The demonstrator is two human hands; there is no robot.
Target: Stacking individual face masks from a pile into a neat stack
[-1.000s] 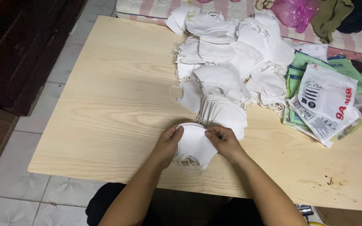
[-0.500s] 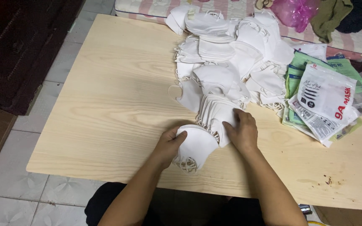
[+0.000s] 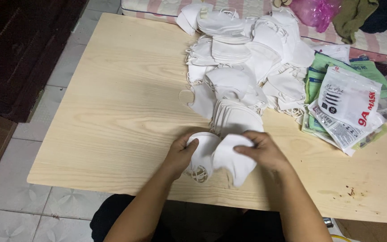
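We judge the stacking step in hand: right hand clamped on a white folded mask, left hand closed on the small mask stack at the bench's near edge; next, square alignment.

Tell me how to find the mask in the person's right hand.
Look at the wooden table with its big heap of white masks. At the near edge, the right hand pinches one white mask. It is lifted apart from the heap, folded, pointing down.
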